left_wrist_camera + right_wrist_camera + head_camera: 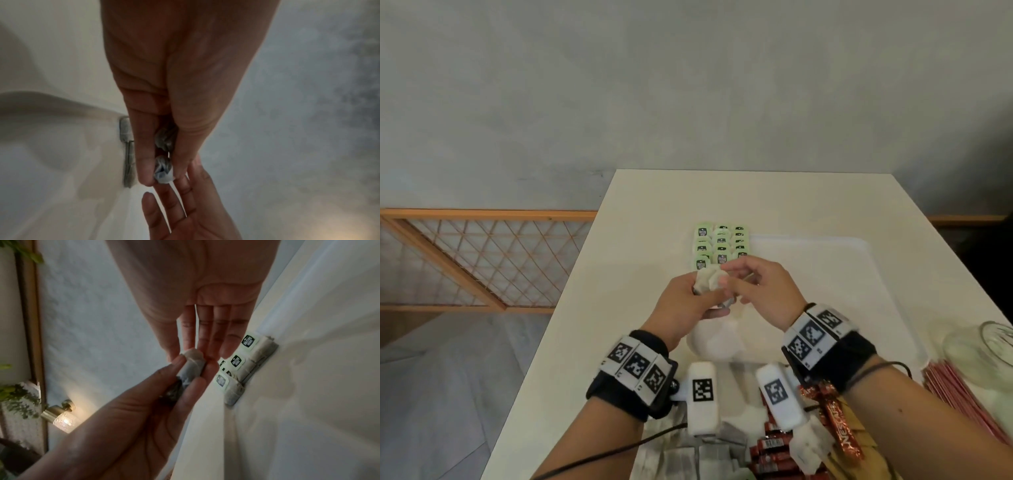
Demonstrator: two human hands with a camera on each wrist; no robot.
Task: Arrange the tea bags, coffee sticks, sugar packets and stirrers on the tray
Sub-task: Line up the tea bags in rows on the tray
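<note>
Over the white tray's (859,274) near left part, my left hand (705,291) grips a small bunch of loose tea bags (709,279) between thumb and fingers. My right hand (729,277) meets it from the right and pinches the top tea bag (193,356) with thumb and forefinger, the other fingers straight. In the left wrist view the crumpled tea bags (163,170) sit between my left fingertips. Rows of tea bags with green tags (720,245) lie in the tray's far left corner, just beyond both hands, and show in the right wrist view as rows of tea bags (236,369).
Red coffee sticks (770,448) and loose tea bags (681,455) lie at the table's near edge under my wrists. Pink stirrers (962,394) and a glass jar (983,346) are at the right. A white rounded object (712,342) sits below my hands. A wooden lattice rail (482,257) stands left of the table.
</note>
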